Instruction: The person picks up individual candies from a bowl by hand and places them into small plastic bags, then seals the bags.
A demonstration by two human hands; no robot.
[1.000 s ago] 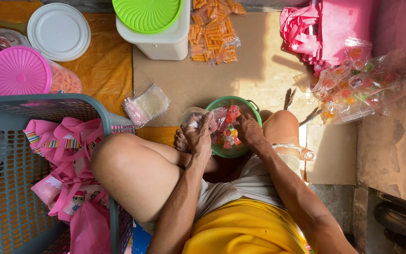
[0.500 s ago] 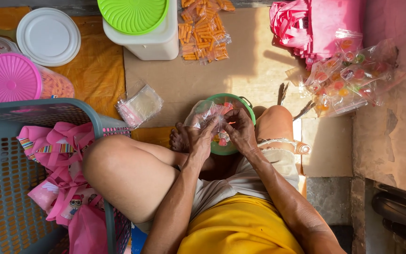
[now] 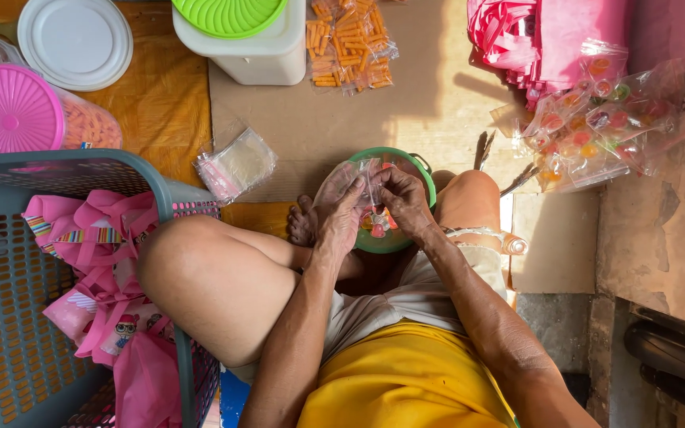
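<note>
1. My left hand [image 3: 341, 218] pinched the near edge of a small clear plastic bag [image 3: 350, 181], fingers closed on the film.
2. My right hand [image 3: 404, 202] gripped the same bag from the other side, fingers curled shut on its edge, thumb on top.
3. The bag was held between both hands, right above the green bowl [image 3: 420, 170]; couldn't tell if it touched the rim.
4. The bowl sat on the floor between my knees, with small colourful candies [image 3: 376, 223] inside, partly hidden by my hands.
5. My bare foot [image 3: 303, 223] rested just beside the bowl, on its left.
6. A stack of empty clear bags [image 3: 235, 166] lay on the cardboard sheet [image 3: 438, 103], left of the bowl, apart from it.
7. Packets of orange snack sticks [image 3: 350, 43] lay near the white container with the green lid [image 3: 239, 36].
8. Filled bags of round colourful candies [image 3: 596, 127] were piled to the right, touching the pink bags [image 3: 541, 40].
9. A grey plastic basket [image 3: 17, 301] at my left knee held pink printed bags [image 3: 97, 246].
10. A pink-lidded tub [image 3: 9, 107] and a white lid [image 3: 73, 40] sat on the orange cloth [image 3: 160, 103].
</note>
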